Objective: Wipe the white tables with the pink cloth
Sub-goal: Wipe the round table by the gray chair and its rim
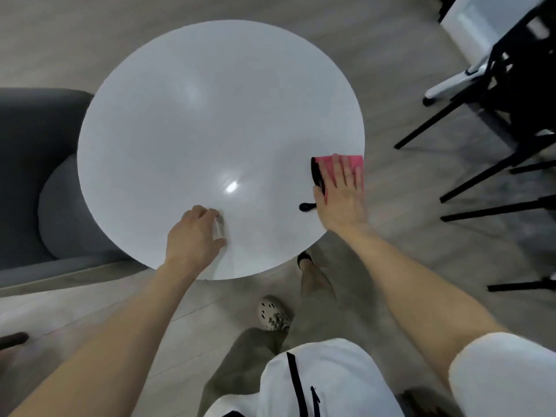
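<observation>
- Press evenly through flat right hand (343, 194) on pink cloth (325, 163); sweep overlapping arcs from rim toward centre.
- Cloth sits at right edge of round white table (195, 115), seemingly overhanging; pull inward first or risk slipping off.
- Right hand: fingers straight, together, pressing, gripping nothing; arm extended, wrist near straight.
- Black item just beside thumb: cannot tell what.
- Left hand (195, 233): fingers curled, propped on near tabletop, apparently empty, likely bracing.
- Grey chair (36, 145) left; black chair legs (481, 164) right.
</observation>
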Tool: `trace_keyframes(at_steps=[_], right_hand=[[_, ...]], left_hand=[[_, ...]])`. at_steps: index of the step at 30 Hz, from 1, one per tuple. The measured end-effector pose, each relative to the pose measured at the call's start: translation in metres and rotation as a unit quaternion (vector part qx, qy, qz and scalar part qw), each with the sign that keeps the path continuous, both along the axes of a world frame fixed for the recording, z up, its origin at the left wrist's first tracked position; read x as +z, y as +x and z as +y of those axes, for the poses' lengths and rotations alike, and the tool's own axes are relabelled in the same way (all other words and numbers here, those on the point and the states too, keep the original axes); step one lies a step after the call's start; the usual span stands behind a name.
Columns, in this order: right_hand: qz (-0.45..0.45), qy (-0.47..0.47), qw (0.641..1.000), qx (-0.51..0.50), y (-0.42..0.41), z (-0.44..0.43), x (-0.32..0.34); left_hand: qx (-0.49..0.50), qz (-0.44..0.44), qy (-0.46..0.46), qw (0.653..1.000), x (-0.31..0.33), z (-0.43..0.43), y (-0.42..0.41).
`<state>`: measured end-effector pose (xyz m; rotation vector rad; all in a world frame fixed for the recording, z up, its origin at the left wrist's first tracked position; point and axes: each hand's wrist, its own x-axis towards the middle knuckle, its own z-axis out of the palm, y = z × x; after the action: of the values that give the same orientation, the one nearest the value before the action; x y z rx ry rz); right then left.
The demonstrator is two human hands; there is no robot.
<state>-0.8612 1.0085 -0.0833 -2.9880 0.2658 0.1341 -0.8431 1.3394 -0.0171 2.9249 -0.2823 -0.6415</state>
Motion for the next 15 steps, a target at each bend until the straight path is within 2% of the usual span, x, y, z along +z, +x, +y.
trace_keyframes(at_steps=[1, 5, 8, 10, 13, 15], right_hand=[[-0.008, -0.002, 1.000, 0.011, -0.004, 0.024, -0.001], [-0.030, 0.066, 0.975, 0.210, -0.035, 0.104, -0.009], [-0.028, 0.107, 0.959, 0.260, -0.035, 0.114, -0.011], [-0.028, 0.108, 0.933, 0.342, -0.023, 0.086, -0.014], [-0.033, 0.083, 0.884, 0.459, 0.026, -0.004, -0.016], [-0.030, 0.046, 0.897, 0.439, 0.083, -0.068, -0.014]], left_hand=[[-0.003, 0.001, -0.008, 1.000, 0.001, -0.010, -0.002], [-0.009, -0.016, -0.005, 1.000, 0.007, -0.033, 0.003], [0.014, -0.030, 0.008, 0.999, 0.009, -0.040, 0.016], [0.033, -0.035, 0.012, 0.999, 0.008, -0.046, 0.027], [0.053, -0.022, 0.013, 0.998, 0.009, -0.068, 0.044], [0.059, -0.015, 0.022, 0.998, 0.008, -0.087, 0.057]])
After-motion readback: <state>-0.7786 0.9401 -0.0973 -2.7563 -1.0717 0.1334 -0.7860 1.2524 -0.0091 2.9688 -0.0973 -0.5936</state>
